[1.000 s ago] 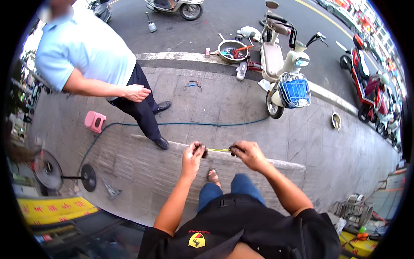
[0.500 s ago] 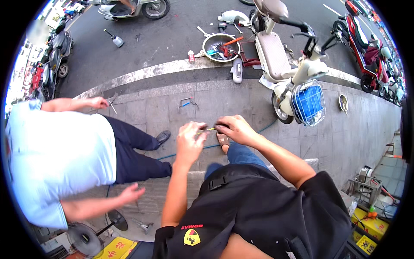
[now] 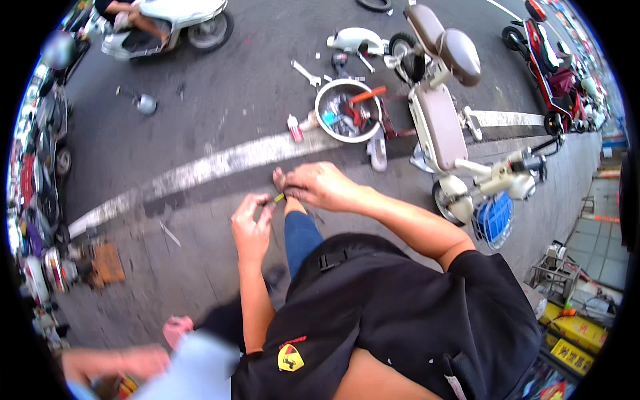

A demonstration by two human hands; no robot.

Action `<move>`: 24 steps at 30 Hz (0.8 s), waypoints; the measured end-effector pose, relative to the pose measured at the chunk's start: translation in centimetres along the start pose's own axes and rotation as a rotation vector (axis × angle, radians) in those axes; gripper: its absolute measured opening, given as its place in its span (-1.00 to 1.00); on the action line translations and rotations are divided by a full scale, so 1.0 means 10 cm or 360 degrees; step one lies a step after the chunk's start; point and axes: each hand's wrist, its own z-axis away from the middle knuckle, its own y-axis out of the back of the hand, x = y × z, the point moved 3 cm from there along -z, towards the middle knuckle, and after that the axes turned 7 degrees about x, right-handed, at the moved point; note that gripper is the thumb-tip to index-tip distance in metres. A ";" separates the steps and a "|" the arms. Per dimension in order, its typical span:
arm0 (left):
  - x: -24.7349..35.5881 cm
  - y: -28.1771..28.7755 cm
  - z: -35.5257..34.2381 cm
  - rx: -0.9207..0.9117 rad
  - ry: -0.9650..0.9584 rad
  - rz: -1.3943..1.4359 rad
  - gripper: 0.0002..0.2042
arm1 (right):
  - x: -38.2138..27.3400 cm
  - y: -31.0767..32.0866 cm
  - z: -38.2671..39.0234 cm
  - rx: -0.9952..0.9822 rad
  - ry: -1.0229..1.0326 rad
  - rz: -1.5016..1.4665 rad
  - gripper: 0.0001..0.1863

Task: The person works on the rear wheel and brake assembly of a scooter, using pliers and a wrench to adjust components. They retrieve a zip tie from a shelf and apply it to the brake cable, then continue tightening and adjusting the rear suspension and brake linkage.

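Note:
My left hand [image 3: 252,223] and my right hand [image 3: 327,187] meet in front of my body, at about waist height. Fingertips of both pinch a small, thin yellow-green piece [image 3: 279,198]. Its ends are hidden by the fingers, so I cannot tell its kind. Beyond the hands stands a round metal bowl [image 3: 353,139] with several tools in it, among them one with an orange handle [image 3: 368,94]. A small red and white bottle [image 3: 295,128] stands beside the bowl.
Right of the bowl stands an off-white electric scooter [image 3: 437,127] with a blue-lined basket [image 3: 493,217]. A wrench [image 3: 307,72] lies beyond the bowl. Another person's pale blue sleeve [image 3: 193,367] is close at lower left. A rider on a white scooter [image 3: 173,20] is at far left.
I have moved forward, closer to the bowl. Both hands stay together on the yellow-green piece. The other person has shifted from the left to the lower left edge.

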 end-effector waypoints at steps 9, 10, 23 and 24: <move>0.04 0.41 -2.99 -0.0603 -0.0185 0.0032 -0.90 | 0.85 0.37 -2.17 0.0208 -0.0846 -0.1019 -0.73; -0.05 0.36 -3.16 -0.0588 -0.0174 0.0090 -0.89 | 0.96 0.35 -2.30 0.0230 -0.0911 -0.1130 -0.72; -0.81 -0.16 -6.48 -0.0583 0.0220 0.0457 -0.93 | 2.92 0.51 -5.02 0.0703 -0.1024 -0.1656 -0.78; -0.80 -0.15 -6.64 -0.0643 0.0149 0.0395 -0.94 | 2.90 0.59 -5.16 0.0726 -0.1034 -0.1564 -0.78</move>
